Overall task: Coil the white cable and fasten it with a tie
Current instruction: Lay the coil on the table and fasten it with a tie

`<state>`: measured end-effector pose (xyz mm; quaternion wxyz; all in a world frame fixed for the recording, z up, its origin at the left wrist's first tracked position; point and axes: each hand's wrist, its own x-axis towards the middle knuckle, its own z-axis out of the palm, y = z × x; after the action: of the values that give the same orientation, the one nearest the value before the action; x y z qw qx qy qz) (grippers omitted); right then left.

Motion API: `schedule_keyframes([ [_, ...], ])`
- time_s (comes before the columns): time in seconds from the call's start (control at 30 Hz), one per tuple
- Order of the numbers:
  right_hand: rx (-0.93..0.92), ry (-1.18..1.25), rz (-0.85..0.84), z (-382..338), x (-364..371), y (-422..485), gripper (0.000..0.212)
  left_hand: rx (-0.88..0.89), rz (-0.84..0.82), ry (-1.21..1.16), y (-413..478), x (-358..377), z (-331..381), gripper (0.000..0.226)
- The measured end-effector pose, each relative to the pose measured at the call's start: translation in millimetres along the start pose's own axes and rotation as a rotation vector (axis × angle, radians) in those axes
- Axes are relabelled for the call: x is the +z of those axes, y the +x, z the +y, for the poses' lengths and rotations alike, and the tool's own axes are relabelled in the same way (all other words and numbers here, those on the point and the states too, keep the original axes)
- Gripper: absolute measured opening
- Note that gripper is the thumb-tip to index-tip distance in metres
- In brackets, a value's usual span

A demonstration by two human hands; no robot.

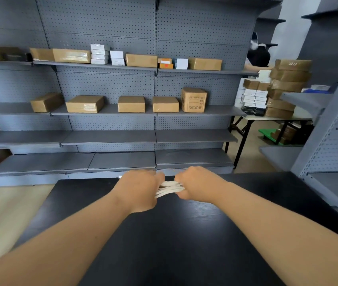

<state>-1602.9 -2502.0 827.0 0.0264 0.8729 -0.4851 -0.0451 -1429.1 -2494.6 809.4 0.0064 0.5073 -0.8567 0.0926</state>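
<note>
Left hand [141, 190]: over the far part of the table [184, 234], just left of its middle. Back of hand up, fingers curled tight round the left end of the bundle.

Cable [170, 188]: white, several strands gathered side by side, held over the table's far middle. Spans the short gap between the two fists. Long axis left to right, roughly along the table's far edge; strands fan a little toward the left. Bare only at mid-length, both ends buried in the grips.

Right hand [197, 185]: over the table's far part, just right of its middle. Fingers curled round the right end of the bundle, knuckles toward the left fist.

Tie: none in view on the table; perhaps hidden inside a fist.

Judgement: coiling looks done, fastening not yet. Bare middle equally near either hand, so either could let go while the other keeps the loops pinched. Tie to go across the long axis, at that middle.

Beyond the table's far edge: shelves [110, 137] with boxes [131, 104].
</note>
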Motion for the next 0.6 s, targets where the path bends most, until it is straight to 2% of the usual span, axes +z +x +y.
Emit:
schedule_keyframes([
  [0.27,0.003,-0.012,0.071,25,19,-27,0.023,0.058,-0.135,0.029,8,2,32,0.015],
  [0.43,-0.023,-0.217,0.175,32,37,-37,0.049,0.052,-0.215,0.056,20,7,52,0.016],
  [0.53,0.019,-0.115,0.118,26,51,-44,0.072,0.056,-0.255,0.049,22,7,58,0.021],
  [0.6,0.061,0.001,0.064,27,61,-44,0.072,0.081,-0.285,0.048,22,10,60,0.022],
])
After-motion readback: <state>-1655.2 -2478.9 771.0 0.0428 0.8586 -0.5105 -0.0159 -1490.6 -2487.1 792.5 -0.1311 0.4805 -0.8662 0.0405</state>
